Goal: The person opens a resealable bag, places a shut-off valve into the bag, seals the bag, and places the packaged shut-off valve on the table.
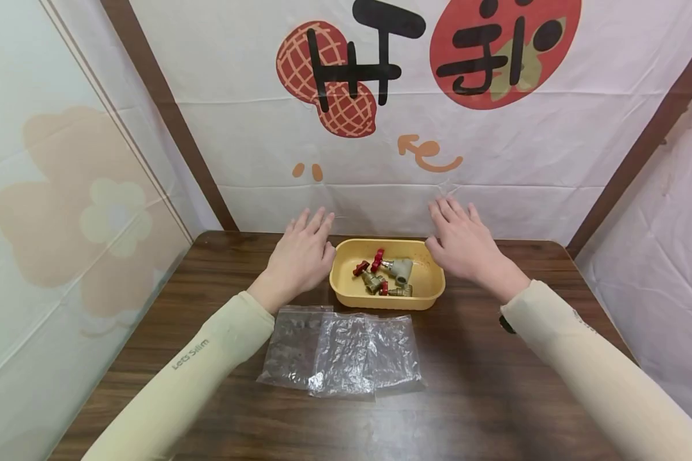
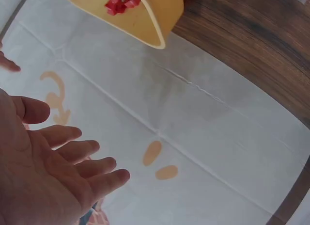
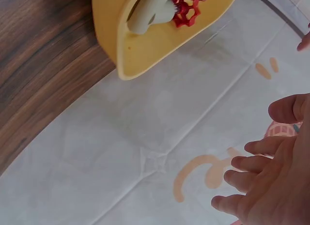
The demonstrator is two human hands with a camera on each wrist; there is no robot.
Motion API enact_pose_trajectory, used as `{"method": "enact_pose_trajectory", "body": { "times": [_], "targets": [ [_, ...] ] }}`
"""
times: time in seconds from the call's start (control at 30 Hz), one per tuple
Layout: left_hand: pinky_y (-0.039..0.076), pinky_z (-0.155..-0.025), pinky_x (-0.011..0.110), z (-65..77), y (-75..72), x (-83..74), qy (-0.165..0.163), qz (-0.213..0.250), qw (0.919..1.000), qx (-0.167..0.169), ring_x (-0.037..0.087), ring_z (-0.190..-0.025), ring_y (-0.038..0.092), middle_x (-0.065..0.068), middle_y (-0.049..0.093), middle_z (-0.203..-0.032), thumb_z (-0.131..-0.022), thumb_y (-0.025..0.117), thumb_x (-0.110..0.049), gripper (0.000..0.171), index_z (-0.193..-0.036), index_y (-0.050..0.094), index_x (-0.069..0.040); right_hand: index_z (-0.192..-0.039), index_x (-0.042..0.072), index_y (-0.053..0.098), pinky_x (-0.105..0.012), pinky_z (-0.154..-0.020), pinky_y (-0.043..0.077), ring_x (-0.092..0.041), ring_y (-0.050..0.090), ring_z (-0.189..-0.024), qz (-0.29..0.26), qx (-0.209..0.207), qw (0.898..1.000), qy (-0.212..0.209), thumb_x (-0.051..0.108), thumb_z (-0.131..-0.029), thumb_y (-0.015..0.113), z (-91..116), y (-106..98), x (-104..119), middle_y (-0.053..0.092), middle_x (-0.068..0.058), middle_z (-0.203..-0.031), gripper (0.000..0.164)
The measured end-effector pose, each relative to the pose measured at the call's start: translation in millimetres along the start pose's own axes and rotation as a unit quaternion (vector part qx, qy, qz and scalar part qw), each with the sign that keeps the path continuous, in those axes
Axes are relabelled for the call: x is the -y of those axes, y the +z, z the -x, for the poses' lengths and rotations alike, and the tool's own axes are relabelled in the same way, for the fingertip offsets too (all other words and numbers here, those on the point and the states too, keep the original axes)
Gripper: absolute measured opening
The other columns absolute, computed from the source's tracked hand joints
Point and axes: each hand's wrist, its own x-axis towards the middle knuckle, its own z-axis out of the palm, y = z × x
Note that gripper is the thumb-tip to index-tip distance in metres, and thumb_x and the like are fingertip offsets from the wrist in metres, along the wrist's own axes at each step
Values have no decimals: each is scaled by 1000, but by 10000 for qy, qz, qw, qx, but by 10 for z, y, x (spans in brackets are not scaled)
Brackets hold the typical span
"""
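Observation:
My left hand is stretched forward beside the left end of a yellow plastic basin, fingers extended and holding nothing. At the basin's right end my right hand reaches out the same way, also holding nothing. Inside the basin lie a grey valve with a red handle and two brass valves, one at the left and one at the front, both with red handles. Three clear plastic bags lie flat and overlapping in front of the basin.
The dark wood table ends just behind the basin. A white printed cloth hangs there like a wall, and more cloth hangs along the left and right sides.

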Motion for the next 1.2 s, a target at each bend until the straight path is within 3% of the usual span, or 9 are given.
{"method": "enact_pose_trajectory", "body": {
  "times": [0.5,0.83,1.1,1.2],
  "targets": [
    [21,-124,57,179,4,-194,169,88,9998,-59,41,-157,21,16,29,-169,-109,31,-28,59,-164,33,-5,-162,-4,31,-62,-124,7,-38,14,-159,-159,-10,9996,-254,31,-105,41,185,97,169,25,-23,-169,67],
    [24,-123,57,281,46,-240,244,-5,9996,-152,42,-156,23,16,28,-170,-108,33,-26,59,-164,33,-5,-161,-3,32,-63,-124,9,-39,17,-158,-209,-84,9992,-325,29,-106,44,269,139,219,25,-22,-169,66],
    [26,-122,57,352,106,-280,374,2,9991,-200,41,-154,28,20,33,-167,-108,35,-25,58,-162,38,-3,-161,-1,35,-63,-123,12,-37,18,-158,-246,-175,9988,-392,28,-105,46,357,195,275,26,-20,-170,65],
    [28,-121,57,367,131,-289,415,-11,9988,-253,42,-152,31,23,35,-165,-107,37,-25,58,-160,40,-1,-160,-1,37,-64,-122,19,-38,23,-156,-319,-204,9985,-388,28,-104,48,374,226,283,29,-21,-169,64]
  ]
}}
